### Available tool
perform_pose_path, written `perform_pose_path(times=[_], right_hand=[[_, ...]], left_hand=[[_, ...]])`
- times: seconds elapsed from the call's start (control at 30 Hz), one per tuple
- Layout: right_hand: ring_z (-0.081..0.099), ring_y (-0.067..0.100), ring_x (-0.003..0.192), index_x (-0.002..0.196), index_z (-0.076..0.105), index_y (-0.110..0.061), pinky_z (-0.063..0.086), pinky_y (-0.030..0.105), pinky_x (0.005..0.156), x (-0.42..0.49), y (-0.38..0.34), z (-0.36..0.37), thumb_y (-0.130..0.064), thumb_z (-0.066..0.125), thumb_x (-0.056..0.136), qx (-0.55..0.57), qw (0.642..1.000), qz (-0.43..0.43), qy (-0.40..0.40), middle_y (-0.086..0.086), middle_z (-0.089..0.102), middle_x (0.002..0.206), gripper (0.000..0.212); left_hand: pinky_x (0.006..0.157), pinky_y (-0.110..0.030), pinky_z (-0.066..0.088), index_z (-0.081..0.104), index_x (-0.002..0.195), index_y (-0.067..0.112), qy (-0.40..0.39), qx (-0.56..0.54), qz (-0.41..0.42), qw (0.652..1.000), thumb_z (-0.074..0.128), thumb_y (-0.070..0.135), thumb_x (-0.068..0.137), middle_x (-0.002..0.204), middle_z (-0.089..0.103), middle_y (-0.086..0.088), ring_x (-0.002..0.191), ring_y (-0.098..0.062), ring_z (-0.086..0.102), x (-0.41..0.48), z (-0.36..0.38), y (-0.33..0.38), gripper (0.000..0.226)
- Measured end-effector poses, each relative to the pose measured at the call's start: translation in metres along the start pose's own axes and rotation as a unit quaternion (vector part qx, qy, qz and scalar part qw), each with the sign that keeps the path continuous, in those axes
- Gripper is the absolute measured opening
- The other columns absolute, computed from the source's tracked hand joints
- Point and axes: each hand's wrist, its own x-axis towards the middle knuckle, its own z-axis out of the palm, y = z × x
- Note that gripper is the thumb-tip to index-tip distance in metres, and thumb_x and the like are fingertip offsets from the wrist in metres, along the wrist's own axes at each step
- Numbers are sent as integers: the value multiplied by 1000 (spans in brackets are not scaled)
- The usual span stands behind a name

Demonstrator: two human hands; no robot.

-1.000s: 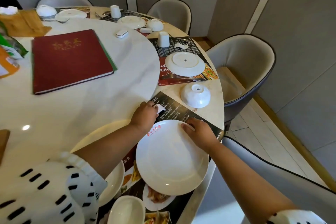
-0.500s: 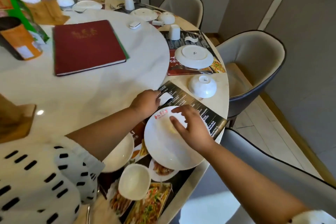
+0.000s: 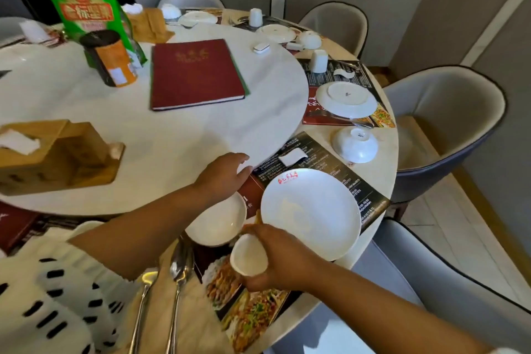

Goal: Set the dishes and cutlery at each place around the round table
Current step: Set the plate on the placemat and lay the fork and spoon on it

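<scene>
A large white plate (image 3: 313, 210) with a red logo lies on a dark placemat (image 3: 365, 192) at the near right of the round table. My right hand (image 3: 283, 256) grips a small white cup (image 3: 248, 259) just left of that plate's near edge. My left hand (image 3: 222, 175) hovers with relaxed fingers at the rim of the white turntable (image 3: 172, 135), above a small white bowl (image 3: 217, 221). A small white rest (image 3: 291, 158) lies on the mat beyond the plate. A spoon (image 3: 179, 267) and a second metal utensil (image 3: 143, 293) lie at the near left.
An upturned bowl (image 3: 356, 146) and upturned plate (image 3: 346, 98) mark the place to the right, with a cup (image 3: 319, 60). The turntable holds a red menu (image 3: 195, 73), wooden tissue box (image 3: 54, 152), orange can (image 3: 110, 59) and green bag (image 3: 86, 8). Grey chairs (image 3: 448, 121) ring the table.
My right hand left the large plate and now holds a small cup near its edge. My left hand let go of the white rest and drew back. The view shifted left.
</scene>
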Motion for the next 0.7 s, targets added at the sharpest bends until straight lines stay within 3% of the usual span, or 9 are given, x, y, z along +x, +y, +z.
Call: perform_pose_path(times=[0.07,0.17,0.3,0.37,0.47,0.57,0.7], right_hand=[[51,9,106,125,43,-29,42,22,88,2,5,-26,-55,72,59,38,998,22,44,-9,55,116,77],[52,10,96,118,48,-19,39,12,73,11,20,-79,-42,81,64,69,983,75,151,-8,54,104,67],[54,15,97,117,51,-12,39,23,75,34,52,-145,-32,81,67,77,929,144,332,-2,55,104,62],[55,20,104,122,52,-12,38,23,78,55,72,-163,-29,81,67,68,904,163,389,4,59,112,64],[54,22,112,126,54,-12,32,18,79,86,97,-171,-27,82,67,61,890,179,416,6,60,123,67],[55,23,111,125,56,-13,34,20,80,108,117,-166,-28,83,65,58,894,182,405,7,61,123,67],[53,18,106,126,55,-15,29,12,74,121,133,-157,-28,83,66,87,896,195,390,6,59,123,68]], left_hand=[[106,-27,33,46,137,15,-1,2,14,1000,42,34,98,142,48,-3,130,-18,44,6,-1,2,43],[105,-27,33,46,136,16,-13,4,47,999,40,33,99,142,47,-3,131,-19,43,20,0,10,42],[107,-33,35,41,139,16,-73,36,113,990,38,31,99,143,44,-8,133,-26,40,50,12,29,42],[115,-36,23,29,146,17,-124,99,154,975,33,33,100,154,29,-7,143,-23,24,68,24,40,49],[118,-33,8,14,150,16,-168,170,190,952,26,37,101,159,11,-2,147,-14,8,88,40,50,55],[117,-30,7,11,150,12,-203,188,191,942,23,40,101,159,10,-5,147,-15,9,99,50,51,58],[117,-28,8,14,150,7,-229,194,186,936,22,42,101,159,12,-8,147,-18,12,101,51,43,60]])
